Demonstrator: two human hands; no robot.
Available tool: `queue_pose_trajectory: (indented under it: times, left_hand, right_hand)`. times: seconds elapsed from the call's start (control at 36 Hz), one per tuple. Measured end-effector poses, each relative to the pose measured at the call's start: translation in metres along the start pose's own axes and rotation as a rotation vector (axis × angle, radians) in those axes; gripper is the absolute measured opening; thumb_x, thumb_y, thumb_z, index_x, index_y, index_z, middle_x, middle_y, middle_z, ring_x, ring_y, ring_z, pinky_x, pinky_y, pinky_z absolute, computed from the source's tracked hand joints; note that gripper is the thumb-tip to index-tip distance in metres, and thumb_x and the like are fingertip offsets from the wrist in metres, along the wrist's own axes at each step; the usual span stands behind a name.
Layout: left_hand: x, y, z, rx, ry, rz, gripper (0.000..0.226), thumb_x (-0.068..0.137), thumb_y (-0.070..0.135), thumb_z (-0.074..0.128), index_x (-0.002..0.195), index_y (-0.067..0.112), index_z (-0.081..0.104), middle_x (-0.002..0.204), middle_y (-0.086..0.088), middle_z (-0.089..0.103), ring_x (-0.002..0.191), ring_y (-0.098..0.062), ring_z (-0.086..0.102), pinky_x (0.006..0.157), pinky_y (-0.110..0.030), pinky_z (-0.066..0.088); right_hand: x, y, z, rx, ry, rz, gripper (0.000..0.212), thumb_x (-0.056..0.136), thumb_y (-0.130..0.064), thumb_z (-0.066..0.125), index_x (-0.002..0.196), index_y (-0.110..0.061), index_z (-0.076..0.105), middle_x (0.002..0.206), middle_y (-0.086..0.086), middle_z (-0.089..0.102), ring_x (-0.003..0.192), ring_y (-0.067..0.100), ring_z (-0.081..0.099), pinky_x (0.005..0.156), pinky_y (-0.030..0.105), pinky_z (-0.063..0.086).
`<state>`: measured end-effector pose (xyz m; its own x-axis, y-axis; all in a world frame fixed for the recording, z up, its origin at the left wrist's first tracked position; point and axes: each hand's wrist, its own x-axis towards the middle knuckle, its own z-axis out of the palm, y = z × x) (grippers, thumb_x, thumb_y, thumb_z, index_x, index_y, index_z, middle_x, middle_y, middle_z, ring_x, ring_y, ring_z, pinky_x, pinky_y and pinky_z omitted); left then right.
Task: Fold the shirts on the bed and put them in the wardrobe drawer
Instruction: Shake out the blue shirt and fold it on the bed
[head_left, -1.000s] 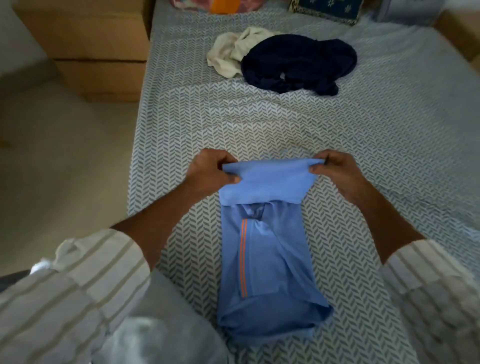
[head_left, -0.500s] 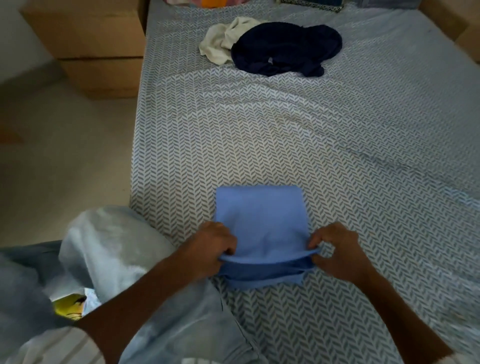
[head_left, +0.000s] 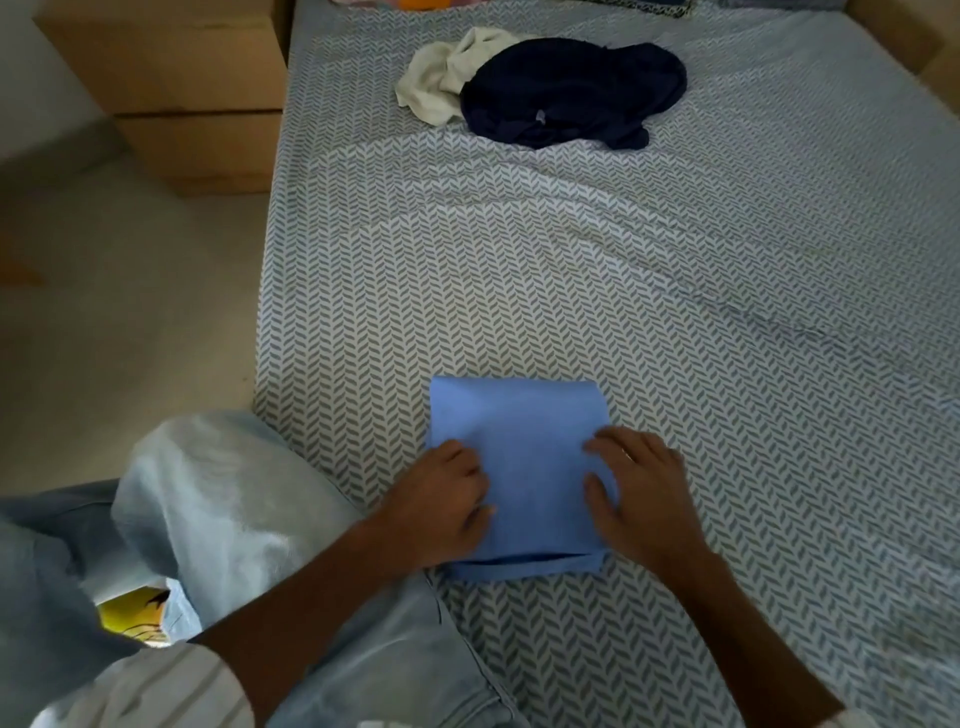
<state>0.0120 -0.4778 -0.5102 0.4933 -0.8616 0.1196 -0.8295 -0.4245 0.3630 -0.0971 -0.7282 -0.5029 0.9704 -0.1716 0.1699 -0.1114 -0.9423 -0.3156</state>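
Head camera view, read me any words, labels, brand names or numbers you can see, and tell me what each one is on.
No text can be read.
Navy shirt: a small pale neck tag, too small to read.
Yellow object by the person's knee: dark marks, too blurred to read.
Folded blue shirt: no print showing.

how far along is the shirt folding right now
Done: the light blue shirt lies folded into a compact rectangle on the bed. In hand: the left hand and right hand rest flat on it, pressing it down. Left: the navy shirt and the cream shirt lie crumpled at the far end, unfolded. Nothing has gone into a drawer, and the wardrobe is out of view.
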Motion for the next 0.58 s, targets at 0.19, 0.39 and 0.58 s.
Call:
queue_pose_trajectory:
  times: [0.19, 0.39, 0.58]
  left_hand:
    - [0.026, -0.002, 0.022, 0.079, -0.269, -0.178, 0.061, 0.076, 0.046, 0.059, 0.125, 0.01, 0.053, 0.126, -0.016, 0.051, 0.105, -0.032, 0.05, 0.09, -0.049, 0.05]
    - [0.03, -0.006, 0.017, -0.001, -0.247, -0.237, 0.068, 0.083, 0.046, 0.063, 0.136, 0.006, 0.05, 0.14, -0.016, 0.044, 0.12, -0.034, 0.046, 0.102, -0.047, 0.043]
    - [0.036, -0.027, 0.012, -0.144, 0.085, -0.642, 0.058, 0.083, 0.04, 0.049, 0.122, -0.001, 0.062, 0.12, -0.024, 0.06, 0.11, -0.045, 0.056, 0.101, -0.049, 0.041]
  right_hand:
    - [0.05, -0.031, 0.06, 0.003, -0.287, -0.103, 0.062, 0.105, -0.045, 0.02, 0.157, -0.013, 0.029, 0.164, 0.009, 0.027, 0.151, 0.028, 0.026, 0.117, 0.051, 0.032]
    - [0.056, -0.014, 0.075, -0.094, -0.36, -0.014, 0.074, 0.098, -0.067, 0.004, 0.161, -0.029, 0.0, 0.169, -0.005, 0.004, 0.155, 0.012, 0.003, 0.124, 0.049, 0.004]
    - [0.071, -0.001, 0.058, 0.182, -0.283, 0.373, 0.09, 0.087, -0.071, 0.026, 0.16, -0.02, 0.014, 0.167, 0.006, 0.015, 0.152, 0.025, 0.019, 0.12, 0.054, 0.02]
